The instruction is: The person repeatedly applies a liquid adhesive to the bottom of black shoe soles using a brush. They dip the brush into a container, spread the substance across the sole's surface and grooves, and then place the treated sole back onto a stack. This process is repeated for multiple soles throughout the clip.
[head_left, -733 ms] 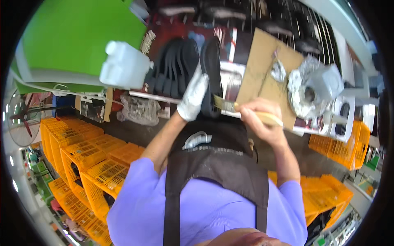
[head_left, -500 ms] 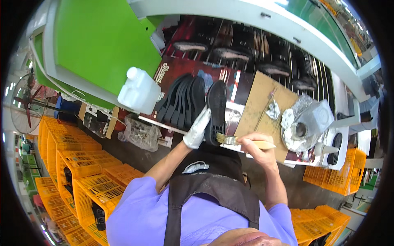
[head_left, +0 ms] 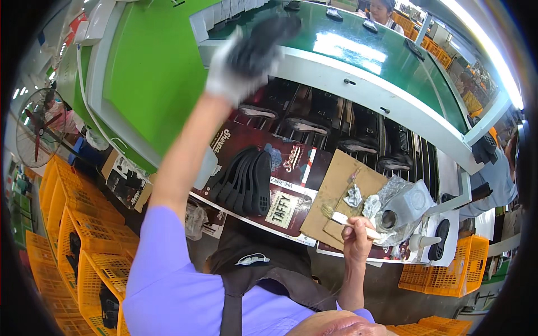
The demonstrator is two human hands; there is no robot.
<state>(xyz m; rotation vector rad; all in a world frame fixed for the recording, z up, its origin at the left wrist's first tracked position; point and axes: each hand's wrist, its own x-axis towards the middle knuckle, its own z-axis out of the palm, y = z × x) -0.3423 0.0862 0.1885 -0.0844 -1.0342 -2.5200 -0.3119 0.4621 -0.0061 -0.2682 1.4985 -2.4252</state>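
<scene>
glossy green conveyor belt (head_left: 358, 61), matt cardboard sheet (head_left: 336, 190)

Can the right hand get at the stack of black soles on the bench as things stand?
Probably not freely: the right hand is gripping a brush, though the stack of black soles lies uncovered to its left.

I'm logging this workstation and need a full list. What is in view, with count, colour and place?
Shoe sole: one, black, blurred, raised in the left hand over the green conveyor.
Stacked soles: several, black, standing in a row on the bench, centre.
Brush: one, pale handle, in the right hand.
Cardboard sheet: one, brown, on the bench right of the soles.
Glue pot: one, dark, wrapped in clear plastic, right of the brush.
Squeeze bottle: one, white, lying far right.
Crates: many, orange, floor at left.
Fan: one, red blades, far left.
Left hand: white glove, grip closed on the sole.
Right hand: bare, grip on the brush.
</scene>
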